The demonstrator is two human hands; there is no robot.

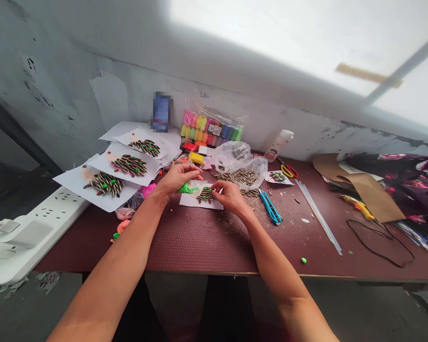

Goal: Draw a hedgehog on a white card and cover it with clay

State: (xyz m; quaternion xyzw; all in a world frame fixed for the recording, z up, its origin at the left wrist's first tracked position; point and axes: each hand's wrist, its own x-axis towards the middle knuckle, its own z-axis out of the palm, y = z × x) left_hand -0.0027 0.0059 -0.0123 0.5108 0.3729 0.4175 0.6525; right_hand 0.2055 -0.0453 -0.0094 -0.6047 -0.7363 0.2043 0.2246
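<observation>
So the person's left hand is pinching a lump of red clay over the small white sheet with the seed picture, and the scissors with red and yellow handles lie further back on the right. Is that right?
Not quite: the lump of clay in the left hand is green, not red, as the head view shows. It is held over the small white sheet with the seed picture, and the scissors with red and yellow handles do lie further back on the right.

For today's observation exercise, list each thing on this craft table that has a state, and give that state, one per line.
Left hand: pinching a green clay bag.
Right hand: fingertips on the seed picture.
Seed picture: flat on white paper, partly covered with seeds and green dots.
Three finished seed pictures: laid out flat, overlapping.
Seed bag: open, seeds spilling out.
Scissors: lying closed.
Glue bottle: capped, leaning.
</observation>
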